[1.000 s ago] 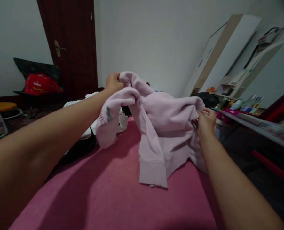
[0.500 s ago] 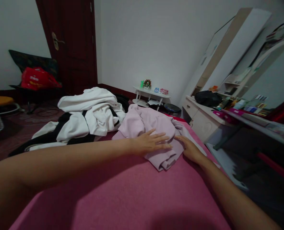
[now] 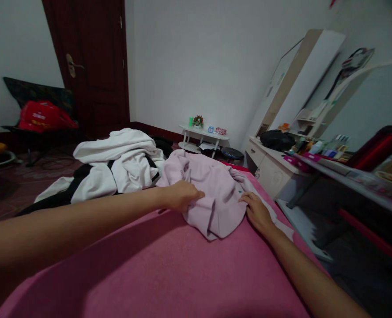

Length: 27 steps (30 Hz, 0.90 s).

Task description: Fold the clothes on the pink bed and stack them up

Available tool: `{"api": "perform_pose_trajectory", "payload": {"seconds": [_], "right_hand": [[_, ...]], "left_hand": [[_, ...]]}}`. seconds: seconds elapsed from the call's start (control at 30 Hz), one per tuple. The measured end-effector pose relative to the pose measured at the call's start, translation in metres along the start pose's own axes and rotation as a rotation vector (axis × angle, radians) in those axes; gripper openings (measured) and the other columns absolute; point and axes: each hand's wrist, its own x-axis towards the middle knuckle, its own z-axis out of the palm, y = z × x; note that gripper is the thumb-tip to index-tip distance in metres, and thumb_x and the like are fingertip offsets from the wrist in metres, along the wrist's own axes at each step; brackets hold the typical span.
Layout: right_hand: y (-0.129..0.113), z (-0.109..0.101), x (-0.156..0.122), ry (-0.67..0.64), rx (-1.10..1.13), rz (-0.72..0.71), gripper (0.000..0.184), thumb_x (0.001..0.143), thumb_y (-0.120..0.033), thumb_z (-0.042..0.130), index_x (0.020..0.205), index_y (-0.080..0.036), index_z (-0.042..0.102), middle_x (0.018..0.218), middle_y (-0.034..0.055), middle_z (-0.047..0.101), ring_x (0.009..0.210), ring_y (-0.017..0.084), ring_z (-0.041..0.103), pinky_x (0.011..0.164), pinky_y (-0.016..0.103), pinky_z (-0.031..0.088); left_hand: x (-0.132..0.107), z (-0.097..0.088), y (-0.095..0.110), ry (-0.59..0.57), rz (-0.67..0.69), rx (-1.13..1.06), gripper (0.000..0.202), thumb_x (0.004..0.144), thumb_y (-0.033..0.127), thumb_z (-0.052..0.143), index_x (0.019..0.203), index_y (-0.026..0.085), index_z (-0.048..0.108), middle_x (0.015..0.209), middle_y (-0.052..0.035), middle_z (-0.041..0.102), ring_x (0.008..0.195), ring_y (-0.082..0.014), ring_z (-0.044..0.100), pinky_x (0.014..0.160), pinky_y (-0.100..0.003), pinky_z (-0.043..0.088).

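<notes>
A pale pink garment, thick like a sweatshirt, lies bunched and partly spread on the pink bed cover. Dark lettering shows near its left side, and a small green mark sits by my right fingers. My left hand is closed on the left part of its near edge, thumb on top. At the right side, my right hand has its fingers bent and pinched on the cloth. The garment's far folds hide its full shape.
A heap of white clothes with black pieces lies left of the garment. Behind stand a small white table and a round dark stool. On the right are a white dresser and a grey-edged table. A red bag rests on a chair.
My left hand has moved left and gone from flat with spread fingers to gripping the cloth. The garment's near part is spread wider, showing lettering and a green mark. The view has shifted slightly.
</notes>
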Motion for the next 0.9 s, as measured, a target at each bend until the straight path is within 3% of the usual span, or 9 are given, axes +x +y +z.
{"api": "perform_pose_trajectory", "payload": {"seconds": [0.1, 0.17, 0.27, 0.37, 0.53, 0.67, 0.7, 0.77, 0.9], "right_hand": [[-0.023, -0.023, -0.006, 0.054, 0.251, 0.038, 0.021, 0.075, -0.020, 0.047, 0.083, -0.022, 0.066, 0.118, 0.0064, 0.060, 0.113, 0.026, 0.049, 0.099, 0.040, 0.037], [-0.042, -0.046, -0.014, -0.014, 0.519, 0.130, 0.018, 0.074, -0.028, 0.049, 0.080, -0.021, 0.064, 0.099, 0.0060, 0.065, 0.094, 0.024, 0.056, 0.086, 0.035, 0.044], [-0.070, -0.082, -0.029, -0.249, 0.823, 0.224, 0.015, 0.070, -0.031, 0.053, 0.067, -0.018, 0.058, 0.062, 0.0003, 0.054, 0.058, 0.015, 0.047, 0.058, 0.024, 0.039], [-0.092, -0.103, -0.044, -0.529, 0.948, 0.236, 0.017, 0.065, -0.031, 0.055, 0.059, -0.015, 0.054, 0.052, -0.0027, 0.042, 0.050, 0.009, 0.035, 0.048, 0.021, 0.027], [-0.122, -0.091, -0.062, -1.135, 0.898, 0.216, 0.027, 0.064, -0.037, 0.066, 0.057, -0.013, 0.054, 0.048, -0.0053, 0.038, 0.043, 0.005, 0.030, 0.040, 0.018, 0.019], [-0.133, -0.072, -0.057, -1.371, 0.948, 0.128, 0.045, 0.068, -0.051, 0.073, 0.086, -0.011, 0.064, 0.061, -0.0012, 0.056, 0.047, 0.007, 0.046, 0.045, 0.017, 0.032], [-0.131, -0.067, -0.050, -1.329, 0.988, 0.131, 0.050, 0.067, -0.053, 0.074, 0.094, -0.011, 0.063, 0.068, 0.0025, 0.062, 0.052, 0.009, 0.053, 0.048, 0.018, 0.038], [-0.118, -0.056, -0.029, -1.026, 1.019, 0.184, 0.051, 0.069, -0.054, 0.073, 0.097, -0.013, 0.062, 0.083, 0.0095, 0.069, 0.064, 0.015, 0.064, 0.057, 0.023, 0.046], [-0.070, -0.026, 0.033, -0.194, 0.719, 0.302, 0.033, 0.080, -0.046, 0.061, 0.091, -0.016, 0.063, 0.103, 0.0119, 0.070, 0.088, 0.019, 0.067, 0.075, 0.030, 0.051]], "left_hand": [[-0.050, -0.012, -0.006, 0.002, -0.045, -0.152, 0.016, 0.067, 0.026, 0.067, 0.081, 0.019, 0.067, 0.070, -0.0040, 0.068, 0.063, -0.0186, 0.061, 0.054, -0.024, 0.038], [-0.080, -0.021, -0.009, -0.014, -0.093, -0.273, 0.010, 0.067, 0.024, 0.067, 0.075, 0.019, 0.068, 0.065, -0.0008, 0.067, 0.058, -0.0143, 0.059, 0.053, -0.021, 0.036], [-0.111, -0.035, -0.007, -0.061, -0.129, -0.482, 0.013, 0.068, 0.018, 0.063, 0.079, 0.018, 0.071, 0.068, 0.0002, 0.068, 0.058, -0.0120, 0.058, 0.055, -0.019, 0.039], [-0.131, -0.049, 0.004, -0.164, -0.089, -0.656, 0.016, 0.069, 0.017, 0.064, 0.082, 0.018, 0.073, 0.069, -0.0001, 0.070, 0.057, -0.0120, 0.057, 0.053, -0.018, 0.040], [-0.149, -0.057, 0.039, -0.369, -0.010, -0.666, 0.013, 0.059, 0.020, 0.076, 0.072, 0.020, 0.075, 0.062, -0.0003, 0.070, 0.048, -0.0126, 0.054, 0.046, -0.020, 0.036], [-0.135, -0.062, 0.057, -0.669, -0.004, -0.727, 0.025, 0.056, 0.027, 0.083, 0.080, 0.021, 0.077, 0.069, -0.0022, 0.073, 0.057, -0.0167, 0.062, 0.053, -0.022, 0.045], [-0.125, -0.064, 0.059, -0.732, -0.023, -0.785, 0.030, 0.058, 0.031, 0.083, 0.086, 0.021, 0.077, 0.073, -0.0028, 0.074, 0.061, -0.0172, 0.064, 0.055, -0.022, 0.046], [-0.100, -0.065, 0.060, -0.719, -0.068, -0.860, 0.036, 0.067, 0.038, 0.078, 0.097, 0.018, 0.075, 0.079, -0.0041, 0.074, 0.066, -0.0170, 0.066, 0.057, -0.021, 0.047], [-0.037, -0.042, 0.063, -0.214, -0.121, -0.663, 0.036, 0.086, 0.037, 0.059, 0.114, 0.015, 0.067, 0.100, -0.0088, 0.071, 0.086, -0.0200, 0.066, 0.076, -0.025, 0.050]]}}
